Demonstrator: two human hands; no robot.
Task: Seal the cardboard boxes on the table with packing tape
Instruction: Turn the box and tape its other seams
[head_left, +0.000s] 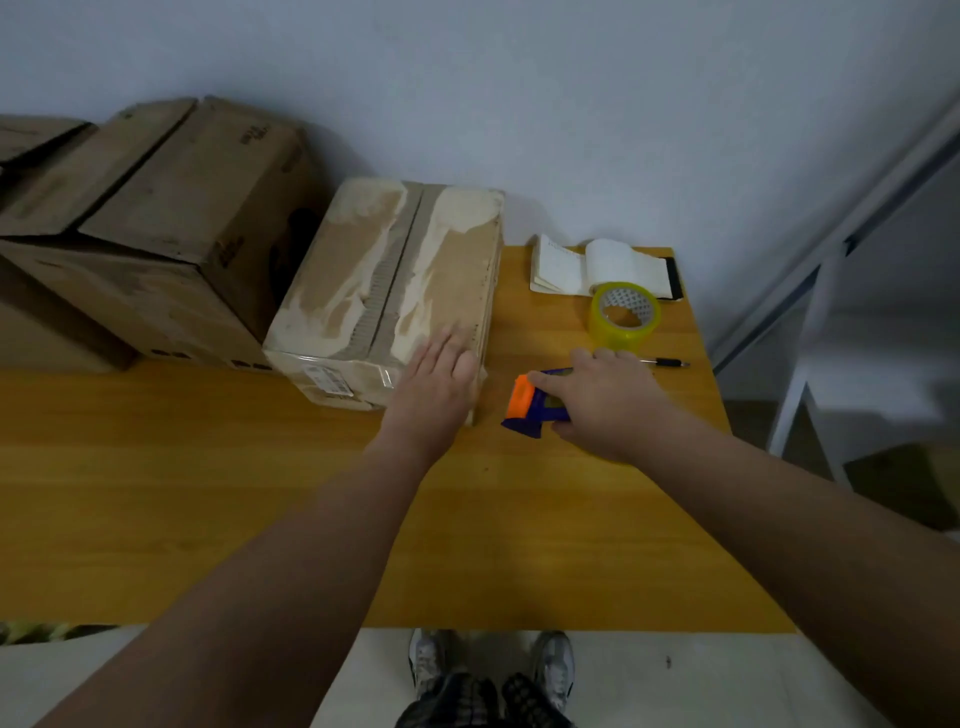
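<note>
**Sealing not yet started on the near box: dispenser picked up, seam bare**

The worn brown cardboard box with torn, pale patches across its lid (395, 270) sits on the bench, near its middle and towards the back wall. Its two top flaps are folded shut and meet along a centre seam. A strip of exposed corrugation runs along that seam, and I see no fresh tape over it. Some clear film and a small printed label cover the near end face. By my reading, the flaps are closed but the taping of this box is all left to do.

The left grip (441, 374) is released: its fingers lie flat and spread on the lid's near right corner, apparently steadying the box. Just beside the box, the right grip (602, 395) is clenched round the blue plastic tape dispenser with the orange front (530, 402), which is low over the orange-brown wooden bench (208, 493) or touching it. I cannot tell which.

Beyond that hand stands a roll of yellowish clear packing tape (623, 314), with a dark pen (667, 362) to its right and a white roll and pad of paper labels (597, 265) behind it. To the left, touching or nearly touching the worn box, are larger brown cardboard cartons (156, 223). One shows a dark gap between its flaps and no tape that I can see, so they likely wait their turn too.
</note>
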